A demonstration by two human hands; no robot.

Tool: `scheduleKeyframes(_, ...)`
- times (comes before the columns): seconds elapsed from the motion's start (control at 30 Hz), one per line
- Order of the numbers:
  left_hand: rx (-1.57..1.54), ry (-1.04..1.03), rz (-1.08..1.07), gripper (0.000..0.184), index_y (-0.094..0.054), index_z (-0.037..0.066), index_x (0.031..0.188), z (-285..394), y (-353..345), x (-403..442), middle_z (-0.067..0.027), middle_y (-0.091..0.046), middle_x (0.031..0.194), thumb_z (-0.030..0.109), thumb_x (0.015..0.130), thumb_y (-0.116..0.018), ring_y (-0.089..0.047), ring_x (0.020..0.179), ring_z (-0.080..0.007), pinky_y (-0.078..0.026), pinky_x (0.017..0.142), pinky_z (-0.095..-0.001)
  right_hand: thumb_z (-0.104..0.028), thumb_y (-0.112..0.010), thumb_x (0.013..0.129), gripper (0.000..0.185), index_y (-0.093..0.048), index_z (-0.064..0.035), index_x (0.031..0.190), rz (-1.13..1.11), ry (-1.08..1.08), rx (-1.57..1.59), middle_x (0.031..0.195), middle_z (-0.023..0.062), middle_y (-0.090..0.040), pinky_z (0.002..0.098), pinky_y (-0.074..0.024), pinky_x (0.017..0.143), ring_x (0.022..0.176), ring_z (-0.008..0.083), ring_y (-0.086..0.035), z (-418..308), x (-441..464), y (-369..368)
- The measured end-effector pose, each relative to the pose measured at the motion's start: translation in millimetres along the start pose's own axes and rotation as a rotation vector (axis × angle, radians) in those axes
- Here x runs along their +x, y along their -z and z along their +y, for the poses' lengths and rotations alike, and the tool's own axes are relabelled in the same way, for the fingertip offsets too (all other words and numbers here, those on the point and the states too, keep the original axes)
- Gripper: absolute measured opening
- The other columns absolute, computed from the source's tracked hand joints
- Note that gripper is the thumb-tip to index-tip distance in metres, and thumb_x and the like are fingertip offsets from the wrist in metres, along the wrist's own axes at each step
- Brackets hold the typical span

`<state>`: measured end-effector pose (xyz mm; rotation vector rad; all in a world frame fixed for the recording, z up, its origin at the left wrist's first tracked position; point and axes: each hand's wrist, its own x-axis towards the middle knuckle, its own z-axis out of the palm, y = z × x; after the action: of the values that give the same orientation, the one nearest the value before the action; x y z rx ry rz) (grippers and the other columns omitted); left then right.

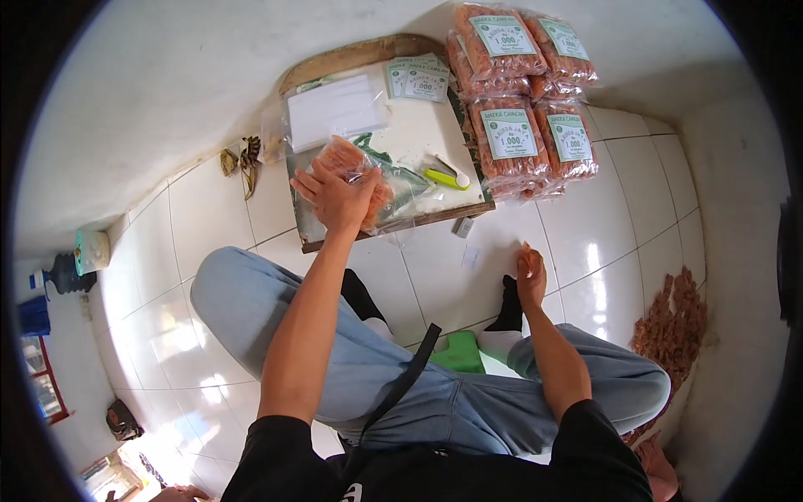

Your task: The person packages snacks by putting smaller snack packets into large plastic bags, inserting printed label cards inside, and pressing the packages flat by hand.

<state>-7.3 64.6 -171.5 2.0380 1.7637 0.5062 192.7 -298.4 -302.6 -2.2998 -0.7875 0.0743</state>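
My left hand point(339, 197) lies with its fingers spread over a clear plastic bag of orange-brown snacks point(343, 157) on the low wooden board point(314, 227). My right hand point(529, 266) is off the board, above the floor near my right foot, its fingers curled round a small orange-brown piece. A stapler with a yellow-green body point(447, 177) lies on the board, to the right of the bag. Behind the bag is a stack of white sheets or plastic point(333, 110). Printed green and white labels point(425, 81) lie at the board's back edge.
Packed, labelled snack bags point(508, 134) are stacked right of the board. A small grey box point(463, 227) sits by its front edge. Loose brown pieces point(672, 322) are heaped by the right wall. A green object point(458, 353) lies between my legs. Parts of other people show at the bottom edges.
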Motion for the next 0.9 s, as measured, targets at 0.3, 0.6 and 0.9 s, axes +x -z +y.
scheduleKeyframes(0.3,0.013,0.021,-0.011,0.118,-0.019,0.002,0.146,3,3,-1,-0.0328,-0.008,0.153,0.06,0.063,-0.081,0.004,0.145,-0.0452,-0.028,0.112,-0.0543,-0.035,-0.053,0.095,0.043,-0.047,-0.0103,0.129,-0.137,-0.192,-0.222,0.122,0.0215,-0.057,0.0495,-0.0505,0.083,0.105,0.041,-0.059,6,-8,1)
scheduleKeyframes(0.6,0.003,-0.01,0.019,0.117,-0.019,0.002,0.146,-1,-1,0,-0.0326,-0.007,0.153,0.059,0.064,-0.081,0.004,0.145,-0.0451,-0.027,0.111,-0.0553,-0.019,-0.041,0.099,0.035,-0.042,-0.0181,0.133,-0.172,-0.248,-0.233,0.146,0.0233,-0.034,0.0545,-0.0484,0.088,0.113,0.0482,-0.054,-14,5,0)
scheduleKeyframes(0.9,-0.035,0.024,-0.015,0.116,-0.02,0.003,0.146,4,5,-2,-0.0315,-0.006,0.153,0.058,0.064,-0.081,0.005,0.145,-0.0441,-0.029,0.109,-0.0581,-0.018,-0.065,0.084,0.057,-0.041,-0.0096,0.135,-0.141,-0.118,-0.197,0.145,0.0208,-0.036,0.0455,-0.047,0.096,0.122,0.043,-0.048,26,2,-14)
